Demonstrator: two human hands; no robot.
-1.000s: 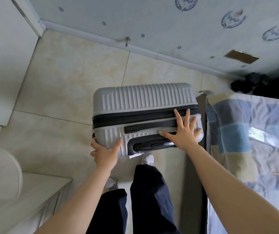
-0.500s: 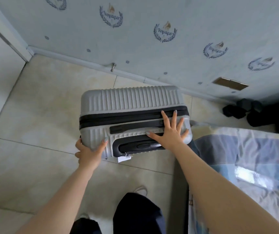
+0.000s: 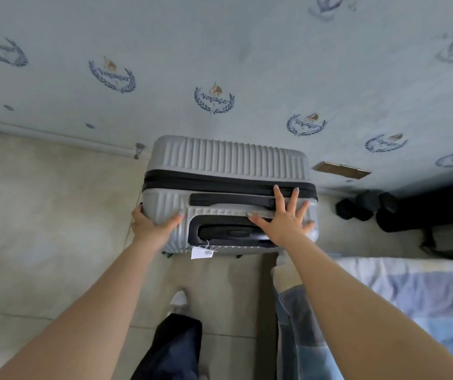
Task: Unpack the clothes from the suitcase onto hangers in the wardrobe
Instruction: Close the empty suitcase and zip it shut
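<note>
Suitcase [image 3: 228, 160] beside wall [image 3: 247, 37], left hand [image 3: 151, 227] gripping corner, right hand [image 3: 284, 222] flat atop

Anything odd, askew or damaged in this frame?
Nothing damaged or spilled. The suitcase stands upright and closed; left hand grips its corner, right hand lies flat on top. Minor: a paper tag dangles from the handle, a brown rectangular patch interrupts the wallpaper.

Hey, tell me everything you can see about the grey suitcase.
The suitcase is a grey ribbed hard shell, seemingly plastic, closed along a black band. It stands upright on the tiled floor near the wall. Its top carries a black carry handle, a recessed pull handle and a dangling white tag. The left hand grips its left corner; the right hand presses flat on top.
</note>
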